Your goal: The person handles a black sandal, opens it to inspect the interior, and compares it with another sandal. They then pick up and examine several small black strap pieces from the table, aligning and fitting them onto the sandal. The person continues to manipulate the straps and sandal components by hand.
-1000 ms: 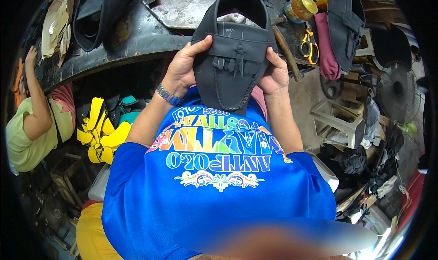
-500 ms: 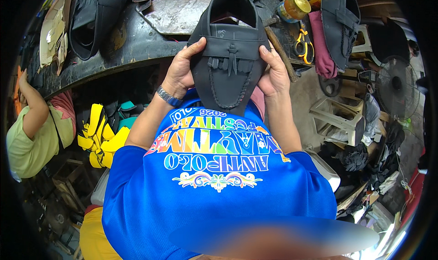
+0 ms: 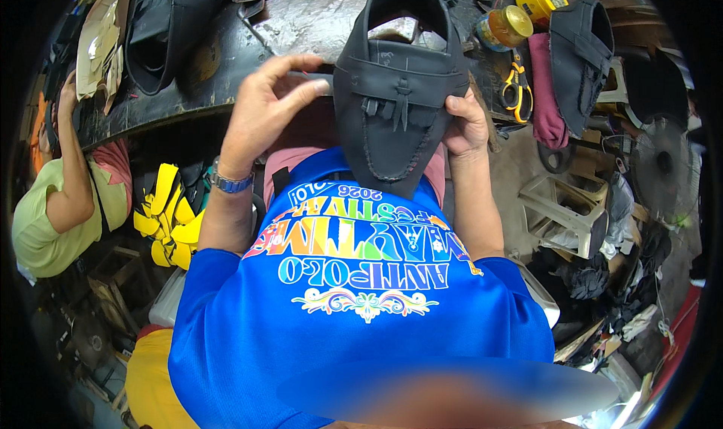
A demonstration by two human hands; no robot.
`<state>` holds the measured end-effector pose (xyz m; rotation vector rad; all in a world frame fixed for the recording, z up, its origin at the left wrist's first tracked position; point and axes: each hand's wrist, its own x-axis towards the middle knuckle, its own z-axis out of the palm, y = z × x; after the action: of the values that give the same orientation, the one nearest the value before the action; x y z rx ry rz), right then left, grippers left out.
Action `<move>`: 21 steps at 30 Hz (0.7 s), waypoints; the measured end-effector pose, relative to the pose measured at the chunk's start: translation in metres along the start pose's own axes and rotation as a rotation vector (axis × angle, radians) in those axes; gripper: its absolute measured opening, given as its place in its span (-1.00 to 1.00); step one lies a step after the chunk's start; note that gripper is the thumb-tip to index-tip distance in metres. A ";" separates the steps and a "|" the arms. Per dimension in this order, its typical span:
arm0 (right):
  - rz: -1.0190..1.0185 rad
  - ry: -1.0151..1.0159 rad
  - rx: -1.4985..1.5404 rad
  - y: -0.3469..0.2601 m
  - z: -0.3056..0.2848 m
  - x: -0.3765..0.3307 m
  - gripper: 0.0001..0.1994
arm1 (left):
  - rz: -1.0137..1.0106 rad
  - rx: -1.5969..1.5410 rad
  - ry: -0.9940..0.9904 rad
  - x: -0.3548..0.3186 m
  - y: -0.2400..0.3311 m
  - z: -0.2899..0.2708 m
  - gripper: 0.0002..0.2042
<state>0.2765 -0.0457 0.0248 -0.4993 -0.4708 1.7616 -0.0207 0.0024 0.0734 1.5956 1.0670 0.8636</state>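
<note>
A black moccasin shoe upper point(image 3: 399, 113) with a strap, a small tassel and a stitched toe seam hangs before my chest. Its opening faces the table and its pointed end reaches my shirt. My right hand point(image 3: 467, 124) grips its right side, thumb on the front and the other fingers mostly hidden behind. Just off the upper's left edge is my left hand point(image 3: 271, 109), thumb and forefinger apart, with a watch point(image 3: 230, 179) on the wrist. Nothing can be made out in its grasp.
Other black uppers lie on the dark worktable point(image 3: 218, 101), left and right. Yellow-handled scissors point(image 3: 517, 90), a glass jar point(image 3: 504, 28), a yellow tub point(image 3: 541, 1) and a maroon cloth point(image 3: 547, 90) sit right. A co-worker's arm point(image 3: 71, 158) is at left; a stool point(image 3: 565, 211) and fan point(image 3: 663, 158) stand right.
My left hand has let go of the upper's left side and moved left, its fingers parting. The upper, still in my right hand, has shifted slightly right in view. The co-worker's arm has risen.
</note>
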 end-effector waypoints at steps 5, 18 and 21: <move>0.013 -0.065 -0.032 0.003 0.009 0.012 -0.39 | 0.435 0.259 -0.048 0.014 0.039 -0.013 -0.63; -0.414 0.258 -0.725 -0.001 0.061 0.002 -0.15 | 0.166 0.455 -0.456 0.054 0.051 0.007 -0.54; -0.786 0.250 -1.489 -0.012 0.068 -0.001 -0.26 | 0.143 0.413 -0.493 0.058 0.051 0.010 -0.64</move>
<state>0.2478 -0.0477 0.0879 -1.2881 -1.5277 0.3296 0.0204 0.0467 0.1218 2.1103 0.8103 0.3091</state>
